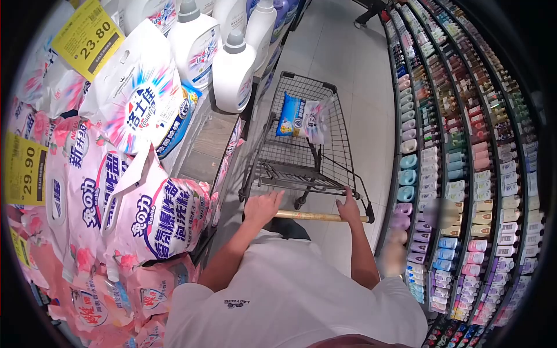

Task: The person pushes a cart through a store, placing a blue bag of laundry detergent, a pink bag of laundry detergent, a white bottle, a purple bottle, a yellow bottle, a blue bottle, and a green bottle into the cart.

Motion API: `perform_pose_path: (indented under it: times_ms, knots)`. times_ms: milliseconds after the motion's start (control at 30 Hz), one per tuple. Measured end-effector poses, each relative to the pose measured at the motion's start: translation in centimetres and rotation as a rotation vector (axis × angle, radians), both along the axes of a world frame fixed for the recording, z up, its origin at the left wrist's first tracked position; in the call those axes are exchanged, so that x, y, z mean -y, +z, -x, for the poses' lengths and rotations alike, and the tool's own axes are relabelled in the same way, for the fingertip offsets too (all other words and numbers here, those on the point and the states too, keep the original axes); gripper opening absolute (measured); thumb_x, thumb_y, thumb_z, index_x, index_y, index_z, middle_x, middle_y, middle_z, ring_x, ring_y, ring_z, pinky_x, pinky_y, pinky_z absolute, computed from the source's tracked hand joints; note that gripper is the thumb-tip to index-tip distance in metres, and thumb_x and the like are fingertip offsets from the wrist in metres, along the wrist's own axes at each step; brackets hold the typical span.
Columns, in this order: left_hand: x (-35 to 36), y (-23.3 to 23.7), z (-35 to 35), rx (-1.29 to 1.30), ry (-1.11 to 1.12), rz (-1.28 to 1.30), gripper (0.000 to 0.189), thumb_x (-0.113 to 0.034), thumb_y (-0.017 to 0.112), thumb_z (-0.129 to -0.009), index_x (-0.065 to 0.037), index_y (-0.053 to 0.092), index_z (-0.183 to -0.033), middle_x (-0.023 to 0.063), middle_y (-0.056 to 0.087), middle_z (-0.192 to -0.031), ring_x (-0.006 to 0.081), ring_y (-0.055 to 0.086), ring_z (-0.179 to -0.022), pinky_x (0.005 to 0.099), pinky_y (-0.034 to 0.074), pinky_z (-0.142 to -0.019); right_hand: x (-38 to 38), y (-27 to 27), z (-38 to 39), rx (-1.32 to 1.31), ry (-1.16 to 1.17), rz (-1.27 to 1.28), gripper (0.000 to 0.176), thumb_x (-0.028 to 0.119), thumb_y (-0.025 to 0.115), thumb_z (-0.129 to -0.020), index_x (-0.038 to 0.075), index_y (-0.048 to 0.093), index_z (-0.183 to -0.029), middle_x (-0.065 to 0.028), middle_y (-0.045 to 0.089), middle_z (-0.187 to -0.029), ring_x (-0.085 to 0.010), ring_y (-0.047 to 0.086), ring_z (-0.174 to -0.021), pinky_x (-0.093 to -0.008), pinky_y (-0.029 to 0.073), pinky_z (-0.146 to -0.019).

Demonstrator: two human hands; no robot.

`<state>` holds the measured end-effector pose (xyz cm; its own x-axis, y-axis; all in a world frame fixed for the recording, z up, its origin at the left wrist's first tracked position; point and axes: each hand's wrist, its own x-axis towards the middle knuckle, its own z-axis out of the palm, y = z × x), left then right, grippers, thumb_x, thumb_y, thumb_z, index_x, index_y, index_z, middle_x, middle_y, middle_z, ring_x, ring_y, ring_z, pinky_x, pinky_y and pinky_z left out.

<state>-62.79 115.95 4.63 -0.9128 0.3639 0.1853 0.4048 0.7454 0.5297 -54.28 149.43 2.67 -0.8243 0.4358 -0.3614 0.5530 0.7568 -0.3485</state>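
Observation:
A black wire shopping cart (331, 153) stands in front of me, with a yellowish handle bar (307, 216) across its near side. My left hand (264, 207) lies over the left end of that bar, its fingertips partly hidden. At the bar's right end, my right hand (349, 207) is closed round it, index finger pointing forward. Inside the cart, near its far end, lies a blue-and-white printed plastic bag (304, 119); its contents do not show.
Large detergent bags (156, 214) and white detergent bottles (232, 72) crowd the left display, beside yellow price tags (88, 37). Shelves of bottles (447, 174) line the right. Tiled floor (331, 46) runs between them. A person's foot (362, 22) shows far ahead.

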Motion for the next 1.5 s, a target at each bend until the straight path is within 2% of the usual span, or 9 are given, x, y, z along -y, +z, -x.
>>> perform_pose_path:
  times_ms: [133, 200, 300, 467, 733, 833, 1100, 1333, 1500]
  knots:
    - [-0.6, -0.8, 1.7, -0.087, -0.045, 0.029, 0.043, -0.039, 0.053, -0.101, -0.011, 0.061, -0.069, 0.0114, 0.064, -0.058, 0.0326, 0.064, -0.049, 0.0431, 0.051, -0.047, -3.6, 1.8, 3.2, 0.047, 0.070, 0.035, 0.059, 0.029, 0.066, -0.090, 0.016, 0.045, -0.144, -0.0171, 0.067, -0.127, -0.0409, 0.063, -0.116, -0.0485, 0.051, -0.095]
    - [-1.0, -1.2, 2.6, -0.126, -0.086, -0.002, 0.040, -0.037, 0.056, -0.100, -0.013, 0.058, -0.068, 0.0077, 0.063, -0.057, 0.0298, 0.063, -0.047, 0.0411, 0.051, -0.046, -5.4, 4.0, 6.3, 0.169, 0.169, -0.030, 0.044, 0.028, 0.068, -0.091, 0.004, 0.061, -0.127, -0.0180, 0.074, -0.101, -0.0358, 0.072, -0.091, -0.0421, 0.057, -0.079]
    - [-1.7, -0.6, 4.1, -0.077, -0.087, 0.014, 0.035, -0.032, 0.062, -0.097, -0.012, 0.063, -0.068, 0.0072, 0.064, -0.060, 0.0295, 0.064, -0.051, 0.0393, 0.052, -0.048, -8.0, 5.8, 11.8, -0.037, 0.058, 0.156, 0.038, 0.028, 0.065, -0.094, -0.003, 0.066, -0.115, -0.0160, 0.073, -0.088, -0.0234, 0.072, -0.071, -0.0344, 0.057, -0.062]
    - [-3.4, 0.6, 7.3, -0.194, -0.092, 0.075, 0.034, -0.031, 0.067, -0.095, -0.014, 0.057, -0.066, 0.0049, 0.059, -0.054, 0.0271, 0.063, -0.049, 0.0385, 0.052, -0.048, -11.7, 5.5, 24.8, -0.197, 0.030, 0.482, 0.030, 0.021, 0.062, -0.096, -0.006, 0.067, -0.108, -0.0112, 0.071, -0.080, -0.0168, 0.069, -0.066, -0.0304, 0.055, -0.058]
    - [-11.1, 1.6, 10.8, 0.340, -0.120, -0.102, 0.032, -0.030, 0.065, -0.096, -0.008, 0.064, -0.072, 0.0119, 0.063, -0.064, 0.0352, 0.063, -0.057, 0.0470, 0.050, -0.055, -21.6, -9.3, 45.5, -0.128, -0.115, 0.617, 0.034, 0.018, 0.064, -0.090, -0.003, 0.068, -0.116, -0.0144, 0.071, -0.100, -0.0234, 0.070, -0.090, -0.0374, 0.061, -0.068]
    - [-12.4, 1.6, 12.1, 0.391, -0.157, 0.058, 0.028, -0.031, 0.064, -0.096, -0.010, 0.069, -0.078, 0.0099, 0.065, -0.068, 0.0357, 0.064, -0.059, 0.0463, 0.051, -0.055, -22.8, -14.3, 50.0, -0.152, -0.169, 0.664, 0.040, 0.017, 0.065, -0.084, -0.005, 0.068, -0.117, -0.0174, 0.070, -0.108, -0.0283, 0.068, -0.098, -0.0427, 0.059, -0.083]
    - [-15.1, 2.0, 15.8, 0.442, -0.113, 0.106, 0.027, -0.034, 0.068, -0.092, -0.013, 0.070, -0.075, 0.0030, 0.066, -0.067, 0.0266, 0.066, -0.059, 0.0413, 0.051, -0.053, -24.7, -24.3, 57.7, -0.071, -0.150, 0.409, 0.082, 0.014, 0.068, -0.075, -0.008, 0.038, -0.148, -0.0306, 0.048, -0.146, -0.0410, 0.049, -0.136, -0.0420, 0.042, -0.109]
    - [-15.4, 1.8, 16.0, 0.303, 0.021, 0.097, 0.028, -0.035, 0.069, -0.092, -0.015, 0.068, -0.072, -0.0009, 0.063, -0.063, 0.0214, 0.064, -0.057, 0.0351, 0.049, -0.053, -26.1, -27.3, 60.3, -0.053, -0.004, 0.606, 0.070, 0.011, 0.067, -0.078, -0.009, 0.046, -0.141, -0.0236, 0.059, -0.134, -0.0348, 0.059, -0.120, -0.0417, 0.046, -0.100]
    - [-15.1, 2.0, 15.8, 0.323, -0.056, 0.101, 0.031, -0.033, 0.065, -0.095, -0.014, 0.064, -0.071, -0.0003, 0.061, -0.063, 0.0222, 0.061, -0.058, 0.0344, 0.046, -0.053, -30.6, -41.8, 63.4, 0.045, 0.003, 0.426, 0.049, 0.019, 0.064, -0.080, -0.006, 0.064, -0.122, -0.0159, 0.069, -0.104, -0.0249, 0.064, -0.096, -0.0384, 0.049, -0.079]
